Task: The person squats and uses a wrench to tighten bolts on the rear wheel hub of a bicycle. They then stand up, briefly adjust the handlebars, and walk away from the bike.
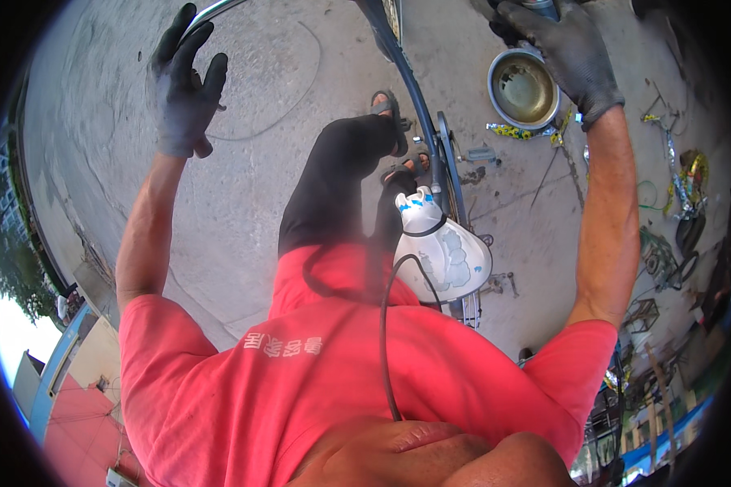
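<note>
My left hand [185, 101] wears a dark grey work glove. Its fingers are spread, with the fingertips close to a shiny curved metal tube [217, 10] at the top edge; whether they touch is unclear. In a matching glove, my right hand [573, 61] reaches to the top right, beside a metal basin [525, 91] on the ground. A blue-grey rounded thing [542, 8] shows between its thumb and fingers, partly cut off by the edge. Between my arms stands a bicycle with a blue frame [418, 89] and a worn white saddle [451, 256] in front of my belly.
A pedal [481, 154] sticks out at the bicycle's right. Yellow and silver wrapping strips [512, 131] lie by the basin, with more scraps [690, 183] farther right. My sandalled feet [388, 109] are left of the frame on concrete ground [235, 178]. A thin cable hangs before my chest.
</note>
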The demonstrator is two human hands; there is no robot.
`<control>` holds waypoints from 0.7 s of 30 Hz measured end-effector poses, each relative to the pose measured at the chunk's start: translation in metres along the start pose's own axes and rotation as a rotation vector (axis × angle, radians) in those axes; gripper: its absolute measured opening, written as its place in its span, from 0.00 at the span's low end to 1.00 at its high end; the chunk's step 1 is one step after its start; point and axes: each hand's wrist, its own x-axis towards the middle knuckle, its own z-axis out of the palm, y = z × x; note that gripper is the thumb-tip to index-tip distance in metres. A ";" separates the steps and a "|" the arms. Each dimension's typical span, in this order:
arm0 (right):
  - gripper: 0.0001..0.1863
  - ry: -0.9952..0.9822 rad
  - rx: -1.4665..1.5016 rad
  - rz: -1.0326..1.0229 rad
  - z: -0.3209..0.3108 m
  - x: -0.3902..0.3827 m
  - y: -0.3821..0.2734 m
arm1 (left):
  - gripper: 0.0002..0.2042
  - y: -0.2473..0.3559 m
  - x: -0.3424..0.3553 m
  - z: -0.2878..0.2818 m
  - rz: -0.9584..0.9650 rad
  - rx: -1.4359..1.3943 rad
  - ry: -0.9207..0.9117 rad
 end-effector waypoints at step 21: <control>0.25 -0.147 -0.065 -0.129 -0.028 -0.013 0.002 | 0.20 0.019 -0.002 -0.003 0.004 0.074 -0.085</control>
